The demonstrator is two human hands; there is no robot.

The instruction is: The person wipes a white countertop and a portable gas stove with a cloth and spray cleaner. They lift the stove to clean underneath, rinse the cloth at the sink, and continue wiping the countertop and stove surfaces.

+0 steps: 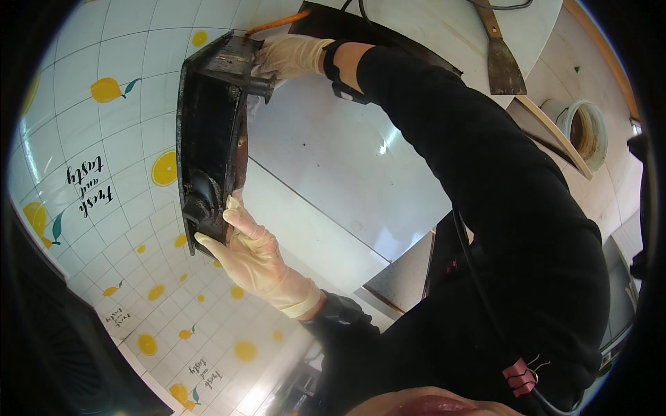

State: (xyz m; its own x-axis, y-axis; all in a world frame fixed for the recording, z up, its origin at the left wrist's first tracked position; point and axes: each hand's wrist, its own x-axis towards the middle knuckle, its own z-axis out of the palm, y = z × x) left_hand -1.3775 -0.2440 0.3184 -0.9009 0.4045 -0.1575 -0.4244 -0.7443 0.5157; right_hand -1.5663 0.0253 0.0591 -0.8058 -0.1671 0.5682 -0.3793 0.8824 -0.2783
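A grimy black metal appliance part (208,130) stands tilted on its long side at the tiled wall. A knob-like piece (200,208) sits near its lower end, and a short flanged stub (268,88) sticks out near its upper end. My left hand (260,255), in a pale latex-type glove, grips the lower end with the thumb on its face. At the upper end my right hand (291,57), gloved the same way, holds the edge; some of its fingertips are hidden. Beside the part stretches a smooth white surface (338,156) with a seam.
White wall tiles (125,125) bear lemon prints and lettering. An orange hose (281,22) runs to a dark panel (343,28) at the top. A wooden-handled scraper (504,65) lies at upper right, with a stained bucket (583,135) beyond it.
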